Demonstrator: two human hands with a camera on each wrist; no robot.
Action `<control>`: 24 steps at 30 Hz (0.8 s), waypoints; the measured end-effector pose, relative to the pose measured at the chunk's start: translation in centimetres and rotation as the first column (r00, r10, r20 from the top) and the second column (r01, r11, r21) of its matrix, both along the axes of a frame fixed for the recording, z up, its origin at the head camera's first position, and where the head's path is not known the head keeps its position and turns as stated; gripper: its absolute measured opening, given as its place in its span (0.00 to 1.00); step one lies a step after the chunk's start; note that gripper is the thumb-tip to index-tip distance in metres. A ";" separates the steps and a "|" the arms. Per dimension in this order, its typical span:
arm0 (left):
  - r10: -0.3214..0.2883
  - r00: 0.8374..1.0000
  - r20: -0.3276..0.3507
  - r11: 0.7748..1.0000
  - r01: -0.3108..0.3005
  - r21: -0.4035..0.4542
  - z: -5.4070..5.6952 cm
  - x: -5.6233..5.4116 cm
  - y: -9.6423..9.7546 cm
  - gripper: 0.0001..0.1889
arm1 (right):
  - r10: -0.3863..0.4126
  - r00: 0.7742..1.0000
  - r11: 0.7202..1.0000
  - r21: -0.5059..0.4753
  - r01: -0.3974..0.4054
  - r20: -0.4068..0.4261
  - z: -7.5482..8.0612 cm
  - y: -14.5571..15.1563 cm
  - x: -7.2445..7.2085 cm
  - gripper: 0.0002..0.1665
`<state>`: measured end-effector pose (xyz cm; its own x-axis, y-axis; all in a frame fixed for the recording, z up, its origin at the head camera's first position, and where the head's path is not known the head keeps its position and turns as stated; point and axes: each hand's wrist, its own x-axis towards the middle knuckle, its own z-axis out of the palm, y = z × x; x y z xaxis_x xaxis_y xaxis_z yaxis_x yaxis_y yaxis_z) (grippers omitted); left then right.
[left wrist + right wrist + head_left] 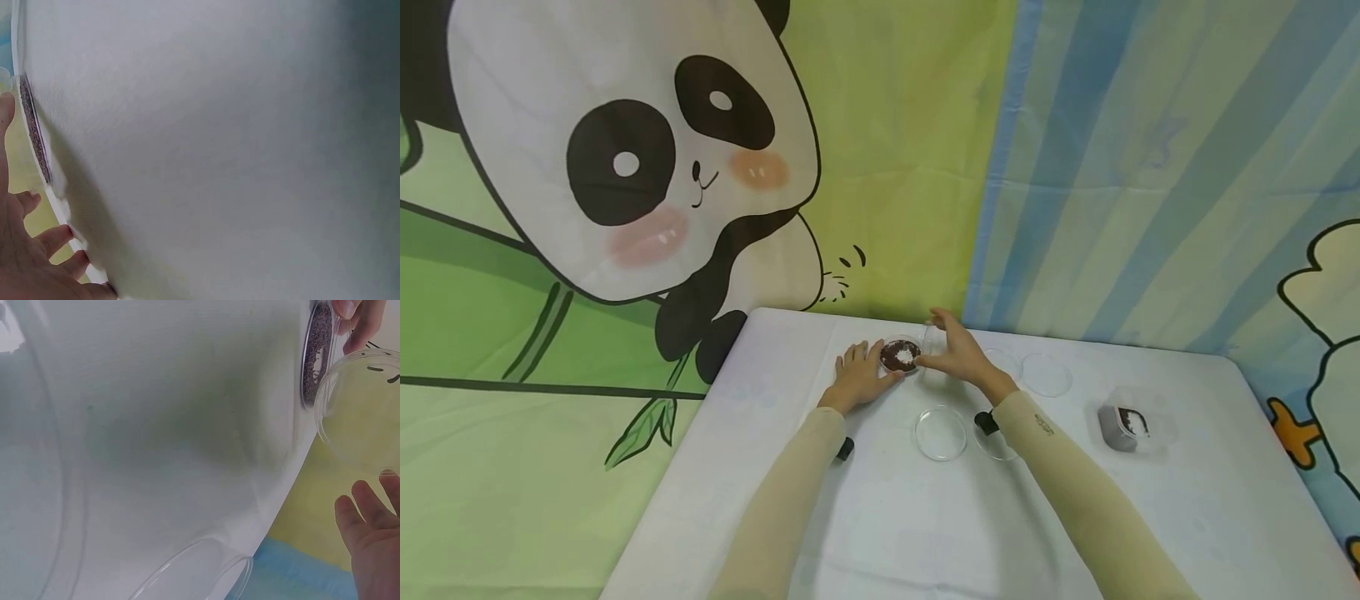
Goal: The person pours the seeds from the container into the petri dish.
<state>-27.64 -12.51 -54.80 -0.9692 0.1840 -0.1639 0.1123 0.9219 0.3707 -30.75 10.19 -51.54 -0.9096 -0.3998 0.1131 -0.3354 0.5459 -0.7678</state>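
A round clear petri dish (891, 362) with dark granules and a patch of white stuff lies near the table's far edge; its granules also show edge-on in the left wrist view. My left hand (859, 375) holds the dish at its side between thumb and forefinger, the other fingers spread on the table. To the right of the dish, my right hand (958, 354) grips a clear round lid (359, 419) that stands tilted on edge. Thumb and fingers are at opposite sides of the lid's rim.
Clear round dishes or lids lie around my right forearm: one (941, 457) in front, one (997, 455) partly under the sleeve, and others (1047, 394) behind. A small clear tub (1118, 435) with dark and white contents stands at right. A printed cloth (902, 167) hangs behind the table.
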 end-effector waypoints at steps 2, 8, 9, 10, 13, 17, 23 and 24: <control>0.000 1.000 0.000 1.000 0.000 0.003 0.0 0.0 -0.1 0.46 | 0.004 1.000 1.000 -0.015 -0.003 0.006 0.1 -0.3 -0.2 0.61; 0.002 1.000 -0.004 1.000 -0.002 -0.002 -0.2 -0.1 -0.1 0.46 | 0.015 0.999 0.999 -0.041 -0.014 0.047 0.0 -1.0 -0.6 0.61; 0.001 1.000 -0.006 1.000 -0.001 -0.005 -0.2 -0.2 0.0 0.46 | 0.017 0.998 0.999 -0.045 -0.015 0.052 0.0 -1.2 -0.7 0.62; 0.001 1.000 -0.006 1.000 -0.001 -0.003 -0.3 -0.2 0.0 0.46 | 0.018 0.998 0.999 -0.048 -0.016 0.052 -0.1 -1.2 -0.8 0.62; 0.001 1.000 -0.007 1.000 -0.001 0.014 -0.3 -0.3 0.1 0.46 | 0.034 0.998 0.997 -0.071 -0.030 0.049 -0.2 -1.6 -0.9 0.61; 0.013 1.000 -0.002 1.000 -0.013 0.020 -0.1 -0.2 0.0 0.47 | 0.062 0.997 0.994 -0.090 -0.059 0.035 -0.5 -2.3 -1.1 0.61; 0.020 1.000 -0.001 1.000 -0.020 0.016 -0.1 -0.1 -0.1 0.47 | 0.063 0.997 0.996 -0.071 -0.060 0.051 -1.1 -3.3 -1.4 0.62; 0.018 1.000 0.001 1.000 -0.018 0.018 -0.1 -0.1 -0.1 0.47 | 0.061 0.996 0.996 -0.067 -0.057 0.059 -1.1 -3.4 -1.3 0.63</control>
<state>-27.73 -12.62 -54.93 -0.9721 0.1698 -0.1620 0.0957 0.9171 0.3870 -32.09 6.81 -52.63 -0.8906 -0.4466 0.0861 -0.3172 0.4743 -0.8212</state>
